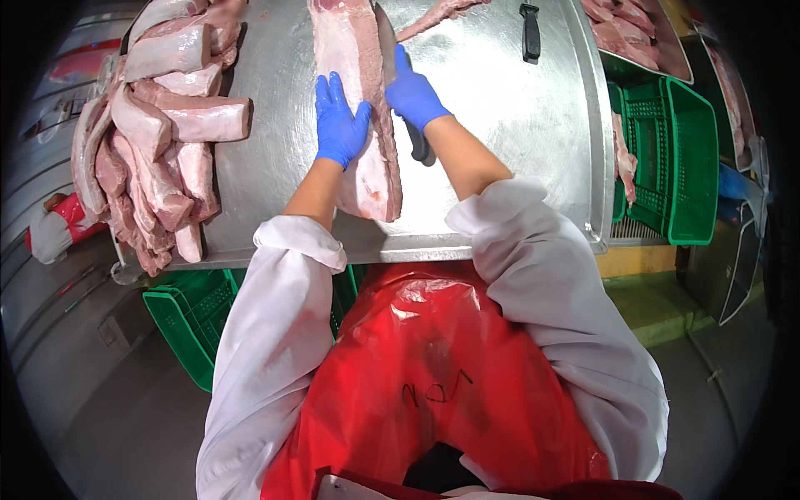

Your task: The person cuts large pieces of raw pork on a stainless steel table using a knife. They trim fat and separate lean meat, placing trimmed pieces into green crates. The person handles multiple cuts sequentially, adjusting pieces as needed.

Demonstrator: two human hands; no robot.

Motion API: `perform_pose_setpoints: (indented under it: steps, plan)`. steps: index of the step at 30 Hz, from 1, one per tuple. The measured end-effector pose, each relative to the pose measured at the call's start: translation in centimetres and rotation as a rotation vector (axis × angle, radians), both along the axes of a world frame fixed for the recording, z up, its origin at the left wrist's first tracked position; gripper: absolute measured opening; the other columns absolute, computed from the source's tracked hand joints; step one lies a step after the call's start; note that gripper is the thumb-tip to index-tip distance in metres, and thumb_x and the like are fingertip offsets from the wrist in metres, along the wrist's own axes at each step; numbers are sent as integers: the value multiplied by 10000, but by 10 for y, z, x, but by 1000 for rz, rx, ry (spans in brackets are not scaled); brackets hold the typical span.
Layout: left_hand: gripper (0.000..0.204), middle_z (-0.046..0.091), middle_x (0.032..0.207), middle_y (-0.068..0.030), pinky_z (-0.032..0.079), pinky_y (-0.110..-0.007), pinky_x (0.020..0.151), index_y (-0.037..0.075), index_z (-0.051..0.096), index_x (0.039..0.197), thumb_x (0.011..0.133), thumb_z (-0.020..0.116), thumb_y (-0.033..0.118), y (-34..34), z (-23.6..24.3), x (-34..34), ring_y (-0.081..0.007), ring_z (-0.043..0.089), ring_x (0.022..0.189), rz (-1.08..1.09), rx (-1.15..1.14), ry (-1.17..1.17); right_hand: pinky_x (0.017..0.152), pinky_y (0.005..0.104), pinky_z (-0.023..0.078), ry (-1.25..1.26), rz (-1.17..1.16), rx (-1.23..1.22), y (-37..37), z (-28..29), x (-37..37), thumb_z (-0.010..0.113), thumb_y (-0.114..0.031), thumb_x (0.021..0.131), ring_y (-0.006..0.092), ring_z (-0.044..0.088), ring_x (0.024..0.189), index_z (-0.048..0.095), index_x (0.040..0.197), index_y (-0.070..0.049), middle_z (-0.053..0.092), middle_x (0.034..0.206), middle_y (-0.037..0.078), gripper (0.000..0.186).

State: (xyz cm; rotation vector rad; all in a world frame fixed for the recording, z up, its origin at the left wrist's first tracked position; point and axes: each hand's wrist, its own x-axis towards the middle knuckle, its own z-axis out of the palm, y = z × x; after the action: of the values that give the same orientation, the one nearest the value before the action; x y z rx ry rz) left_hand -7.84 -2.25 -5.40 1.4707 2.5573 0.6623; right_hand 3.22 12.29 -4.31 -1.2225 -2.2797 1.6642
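Observation:
A long pale slab of raw meat (367, 187) lies lengthwise on the metal table. My left hand (341, 121) in a blue glove rests open on the slab, fingers extended. My right hand (412, 97), also gloved, is at the slab's right edge, index finger pointing away from me and the other fingers curled; what they grip is unclear. A black handle (419, 142) shows below that hand, partly hidden. A thin meat strip (437, 18) lies beyond the slab, near a black-handled knife (530, 33).
A large pile of meat pieces (162, 167) covers the left of the metal table (598, 158). At right are a meat-filled tray (679, 67) and a green crate (692, 162). More green crates (179, 325) sit below the table. Another person (58, 225) shows at far left.

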Motion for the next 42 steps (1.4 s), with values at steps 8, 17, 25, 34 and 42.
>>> perform_pose_setpoints:
  steps: [8, 17, 25, 34, 42]
  plan:
    - [939, 116, 1561, -362, 139, -487, 1200, -56, 155, 1528, 856, 612, 415, -5, 6, -5, -480, 137, 1463, -33, 17, -21, 909, 489, 505, -41, 38, -5, -58, 17, 28, 534, -153, 872, 457, 653, 1012, 45, 1550, -25, 629, 1090, 362, 846]
    - [1057, 109, 1592, -303, 117, -473, 1213, 21, 139, 1558, 791, 643, 546, 2, -3, -5, -394, 94, 1503, 89, 12, -105, 794, 496, 502, -69, 84, 112, -129, 11, 79, 464, -186, 908, 466, 643, 819, 80, 1565, -86, 659, 898, 300, 768]
    - [1123, 121, 1596, -286, 214, -422, 1198, 47, 119, 1566, 738, 667, 571, 21, -6, -25, -375, 172, 1491, 184, -37, -306, 688, 482, 493, -48, 267, -168, -271, 90, 203, 555, -75, 890, 456, 624, 700, 34, 1576, -183, 624, 824, 303, 868]
    - [1119, 435, 1454, -267, 450, -388, 1043, -46, 166, 1517, 698, 773, 415, 45, 75, -1, -334, 532, 1283, 184, -636, 18, 485, 261, 435, -104, -187, -347, -205, 165, 311, 545, -22, 910, 83, 472, 529, 148, 1587, -284, 550, 678, 45, 827]
    - [469, 685, 1021, -83, 550, -362, 833, -34, 590, 1225, 816, 668, 181, 0, 35, -110, -192, 673, 867, -34, -259, -1150, 435, 216, 397, 53, -268, -390, -145, 130, 330, 512, 23, 903, 59, 438, 498, 114, 1594, -252, 524, 703, 6, 844]
